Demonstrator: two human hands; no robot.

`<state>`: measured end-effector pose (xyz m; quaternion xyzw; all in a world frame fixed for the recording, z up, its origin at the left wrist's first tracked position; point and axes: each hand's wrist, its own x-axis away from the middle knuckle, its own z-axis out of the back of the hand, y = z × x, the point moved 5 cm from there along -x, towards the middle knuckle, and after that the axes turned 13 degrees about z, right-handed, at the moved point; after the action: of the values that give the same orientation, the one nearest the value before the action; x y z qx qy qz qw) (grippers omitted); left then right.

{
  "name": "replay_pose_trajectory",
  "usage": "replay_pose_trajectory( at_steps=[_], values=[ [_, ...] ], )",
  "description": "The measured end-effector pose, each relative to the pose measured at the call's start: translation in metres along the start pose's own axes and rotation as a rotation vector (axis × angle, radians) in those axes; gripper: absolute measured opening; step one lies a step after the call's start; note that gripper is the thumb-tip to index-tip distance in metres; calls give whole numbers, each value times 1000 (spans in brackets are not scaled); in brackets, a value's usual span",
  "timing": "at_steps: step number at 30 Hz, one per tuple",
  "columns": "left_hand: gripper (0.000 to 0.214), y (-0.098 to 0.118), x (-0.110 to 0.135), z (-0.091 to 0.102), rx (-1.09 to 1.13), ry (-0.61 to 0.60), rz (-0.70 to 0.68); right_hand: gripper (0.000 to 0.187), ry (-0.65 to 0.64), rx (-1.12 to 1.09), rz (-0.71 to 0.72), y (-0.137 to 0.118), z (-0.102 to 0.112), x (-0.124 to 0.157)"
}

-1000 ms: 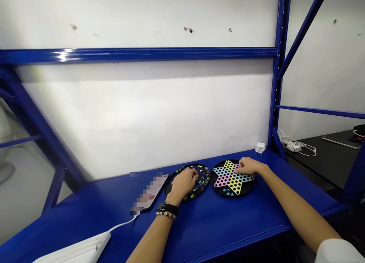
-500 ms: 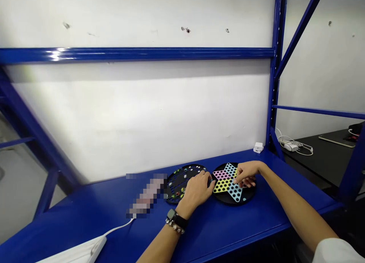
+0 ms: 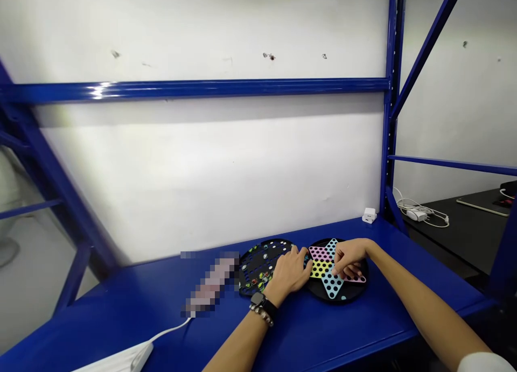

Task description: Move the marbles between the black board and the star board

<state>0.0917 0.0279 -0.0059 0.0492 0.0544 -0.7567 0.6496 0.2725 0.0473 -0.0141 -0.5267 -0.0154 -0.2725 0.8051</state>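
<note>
My left hand (image 3: 291, 268) lies palm down over the right part of a round black tray (image 3: 254, 264), its fingers slightly spread and bent. Small coloured marbles (image 3: 262, 278) rest in that tray, green, red and white ones among them. To its right is a round black Chinese checkers board (image 3: 319, 292) with a star of blue, pink and yellow holes. My right hand (image 3: 350, 258) hangs over the star's right side, wrist bent, thumb and index finger pinched together and pointing down at the holes. What sits between those fingertips is too small to make out.
A blue table (image 3: 181, 286) carries both round pieces, with a white wall behind. Left of the tray lies a blurred-out object (image 3: 214, 286) on a white cable, near a white power strip (image 3: 121, 358). White chargers (image 3: 369, 216) stand at the back right beside a blue post (image 3: 388, 119).
The view has tilted up, so everything sits lower and slightly further right. My left hand stays over the tray, and my right hand remains pinched over the star.
</note>
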Motion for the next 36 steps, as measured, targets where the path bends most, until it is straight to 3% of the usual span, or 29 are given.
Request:
replay_pose_trajectory(
  at_steps=[13,26,31,36],
  values=[
    [45,11,-4,-6,-67,-77,-184,52,20,33,-15,-4,-3,3],
    [54,1,-10,-5,47,-41,-74,52,25,34,-19,-8,-4,4],
    [59,-17,-15,9,158,2,31,51,40,41,-14,-9,-3,5],
    [53,-58,-21,18,216,71,154,51,48,47,-16,-10,-3,5]
  ],
)
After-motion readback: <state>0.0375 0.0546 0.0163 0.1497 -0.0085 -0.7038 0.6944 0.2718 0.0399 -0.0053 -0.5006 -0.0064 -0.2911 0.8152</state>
